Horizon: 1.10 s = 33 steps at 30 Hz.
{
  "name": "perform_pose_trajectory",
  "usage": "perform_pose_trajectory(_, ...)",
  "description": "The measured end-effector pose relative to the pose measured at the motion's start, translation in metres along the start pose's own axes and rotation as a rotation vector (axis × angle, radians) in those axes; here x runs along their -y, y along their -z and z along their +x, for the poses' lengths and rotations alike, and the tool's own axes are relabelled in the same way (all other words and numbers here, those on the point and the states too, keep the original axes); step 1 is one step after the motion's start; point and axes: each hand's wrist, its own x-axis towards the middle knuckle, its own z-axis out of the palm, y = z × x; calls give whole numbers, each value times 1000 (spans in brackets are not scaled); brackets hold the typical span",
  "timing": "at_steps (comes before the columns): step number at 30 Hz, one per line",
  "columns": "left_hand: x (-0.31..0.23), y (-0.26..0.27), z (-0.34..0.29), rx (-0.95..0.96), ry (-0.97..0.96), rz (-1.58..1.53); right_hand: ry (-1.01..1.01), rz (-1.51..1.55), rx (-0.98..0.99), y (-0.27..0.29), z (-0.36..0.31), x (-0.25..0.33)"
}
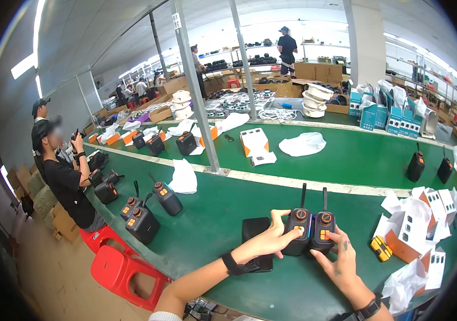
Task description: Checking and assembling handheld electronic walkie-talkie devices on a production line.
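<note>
Two black portable speakers stand upright side by side on the green table, each with orange buttons and an orange-ringed knob on top and a strap standing up behind. My left hand (279, 232) is closed around the left speaker (294, 247), a fingertip on its orange buttons. Purple-blue light shows in the gap between the two. My right hand (340, 258) grips the right speaker (322, 244) from its right side, with a finger by the orange buttons. Partly under my left wrist lies a flat black phone-like slab (254, 229).
More black speakers (143, 226) stand to the left, near a white bag (184, 176). Opened white-and-orange boxes (406, 235) and a yellow-and-black object (381, 248) crowd the right. A metal post (205, 123) rises mid-table. Red stools (115, 270) and a co-worker (63, 171) are at left.
</note>
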Motion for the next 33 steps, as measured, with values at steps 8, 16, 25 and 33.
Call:
perform_pose_trajectory(8,-5,6,-5,80,27,-72,48,-31,10,-1,-3,-9)
perform_pose_trajectory(16,-9,11,-11,111,31,-86,-84,47,59,5,-2,5)
perform_pose_trajectory(25,-5,20,-10,157,89,-187,-60,67,110,6,-1,7)
perform_pose_trajectory(33,7,20,-7,149,14,-194,95,-64,101,6,-1,-1)
